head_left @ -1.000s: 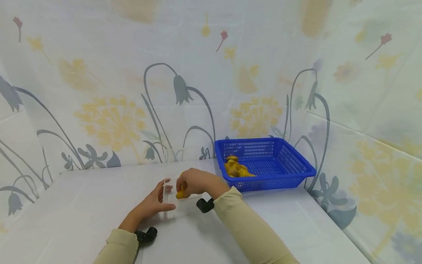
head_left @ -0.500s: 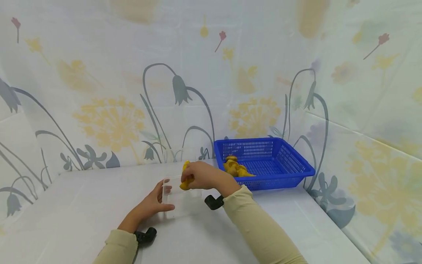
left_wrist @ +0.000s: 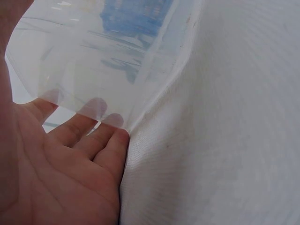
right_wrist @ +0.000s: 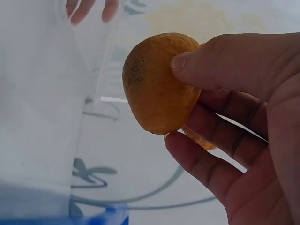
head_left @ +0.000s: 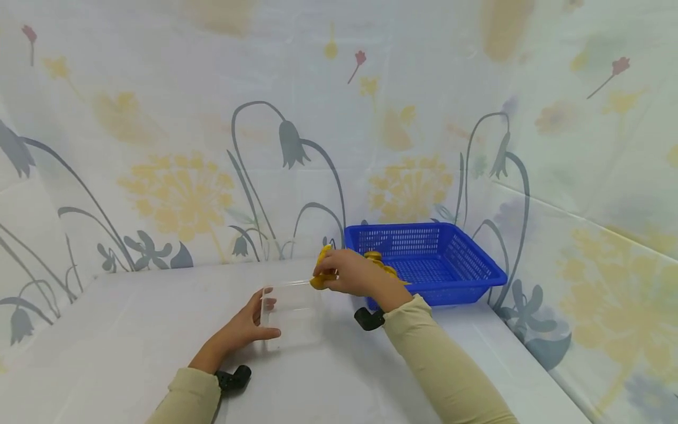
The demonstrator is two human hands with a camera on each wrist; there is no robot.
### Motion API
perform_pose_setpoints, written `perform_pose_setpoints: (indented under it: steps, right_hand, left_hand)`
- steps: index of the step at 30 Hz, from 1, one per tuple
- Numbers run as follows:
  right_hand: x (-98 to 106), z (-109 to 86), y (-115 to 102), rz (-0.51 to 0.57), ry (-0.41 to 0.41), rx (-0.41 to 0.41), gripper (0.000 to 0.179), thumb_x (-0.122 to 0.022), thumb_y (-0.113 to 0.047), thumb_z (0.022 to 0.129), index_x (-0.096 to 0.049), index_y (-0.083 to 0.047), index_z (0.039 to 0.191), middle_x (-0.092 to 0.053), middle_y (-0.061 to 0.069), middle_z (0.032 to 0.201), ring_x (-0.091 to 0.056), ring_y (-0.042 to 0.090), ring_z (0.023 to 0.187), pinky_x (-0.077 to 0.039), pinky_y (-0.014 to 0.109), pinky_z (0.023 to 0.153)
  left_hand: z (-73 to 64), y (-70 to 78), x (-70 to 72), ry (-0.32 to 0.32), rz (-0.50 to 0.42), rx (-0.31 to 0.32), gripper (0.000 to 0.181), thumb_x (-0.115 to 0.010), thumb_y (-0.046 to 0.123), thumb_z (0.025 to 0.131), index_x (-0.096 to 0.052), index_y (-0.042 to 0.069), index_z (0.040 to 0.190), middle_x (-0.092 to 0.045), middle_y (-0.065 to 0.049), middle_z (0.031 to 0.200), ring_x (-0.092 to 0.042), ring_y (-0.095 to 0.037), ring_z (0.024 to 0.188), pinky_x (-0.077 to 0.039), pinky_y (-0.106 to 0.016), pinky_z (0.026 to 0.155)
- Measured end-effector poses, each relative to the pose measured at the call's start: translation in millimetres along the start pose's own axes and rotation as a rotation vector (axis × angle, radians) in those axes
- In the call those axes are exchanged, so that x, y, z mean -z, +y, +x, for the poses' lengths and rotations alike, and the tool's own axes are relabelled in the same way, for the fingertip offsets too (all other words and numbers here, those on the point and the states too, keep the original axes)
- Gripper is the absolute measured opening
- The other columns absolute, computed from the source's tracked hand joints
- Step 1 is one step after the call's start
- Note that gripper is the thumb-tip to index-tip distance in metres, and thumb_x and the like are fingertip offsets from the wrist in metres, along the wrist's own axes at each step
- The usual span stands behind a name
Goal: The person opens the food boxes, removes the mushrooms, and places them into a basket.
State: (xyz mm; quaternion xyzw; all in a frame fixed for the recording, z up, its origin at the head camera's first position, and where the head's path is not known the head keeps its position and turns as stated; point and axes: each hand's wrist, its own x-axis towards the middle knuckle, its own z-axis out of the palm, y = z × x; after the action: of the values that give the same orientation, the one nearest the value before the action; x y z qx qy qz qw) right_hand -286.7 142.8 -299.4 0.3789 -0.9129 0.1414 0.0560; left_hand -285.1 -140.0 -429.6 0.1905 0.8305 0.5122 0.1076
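In the head view, a clear plastic box [head_left: 291, 318] stands on the white table. My left hand [head_left: 249, 321] holds its left end, thumb at the near side and fingers at the far side. The left wrist view shows fingertips [left_wrist: 96, 110] through the clear wall. My right hand [head_left: 352, 274] is above the box's far right corner. It pinches a yellow-orange mushroom-like piece [right_wrist: 157, 89], rounded and with a dark speckled patch. Behind the fingers another orange part shows; whether it belongs to the same piece I cannot tell.
A blue perforated plastic basket [head_left: 450, 288] stands at the back right. Several similar yellow pieces [head_left: 374, 255] lie at its left side, partly hidden by my right hand. Flower-patterned sheeting [head_left: 286, 194] rises behind the table [head_left: 159, 318] and on the right.
Holding the yellow piece, my right hand has risen out of the clear box and moved right, toward the basket. My left hand has stayed on the box.
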Motion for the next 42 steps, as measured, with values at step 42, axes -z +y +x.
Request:
perform_pose_setpoints:
  steps: [42]
  right_hand:
    - [45,-52.1,97,0.06,-0.162,-0.354,0.022,-0.066,-0.008,0.088,-0.072,-0.017,0.108,-0.068,-0.001,0.104,-0.059,0.017,0.096,-0.053,0.035,0.09]
  left_hand:
    - [0.1,-2.5,-0.8,-0.004,-0.011,-0.007,0.103,-0.08,0.023,0.079,-0.01,0.014,0.153,-0.03,-0.022,0.155,-0.021,-0.036,0.148,-0.024,-0.052,0.117]
